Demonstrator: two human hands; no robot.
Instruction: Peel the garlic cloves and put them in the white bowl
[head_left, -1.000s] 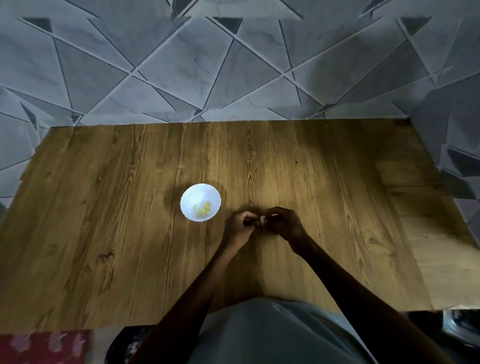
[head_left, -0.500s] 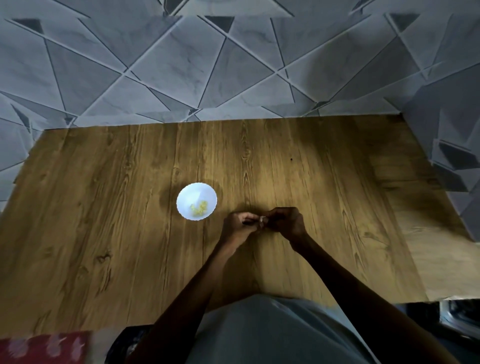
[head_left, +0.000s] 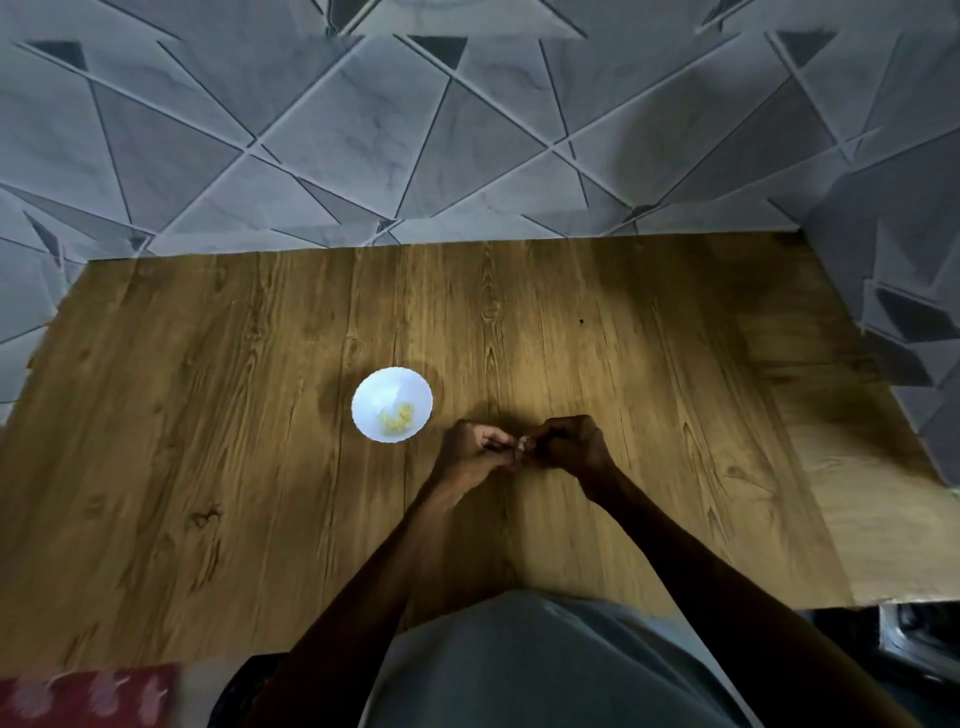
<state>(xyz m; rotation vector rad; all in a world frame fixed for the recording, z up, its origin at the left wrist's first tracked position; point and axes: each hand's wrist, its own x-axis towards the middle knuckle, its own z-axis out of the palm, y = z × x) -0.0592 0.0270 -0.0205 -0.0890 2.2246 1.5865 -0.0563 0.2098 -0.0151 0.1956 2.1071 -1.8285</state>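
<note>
1. The left hand (head_left: 470, 452) and right hand (head_left: 571, 447) are meeting at the fingertips, both pinching one small pale garlic clove (head_left: 523, 443) just above the wooden table (head_left: 208, 415).
2. Peeling is likely underway; how much skin is clinging on is too small to tell.
3. The white bowl (head_left: 384, 387), near the left hand, is holding a few peeled cloves (head_left: 396, 417); once bare, this clove is needing a short carry leftward.

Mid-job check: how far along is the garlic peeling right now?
Done: a few yellowish peeled cloves lie in the white bowl. In hand: the left hand and right hand pinch one pale clove between them, right of the bowl. Left: finish it and drop it in; no other cloves show on the table.
</note>
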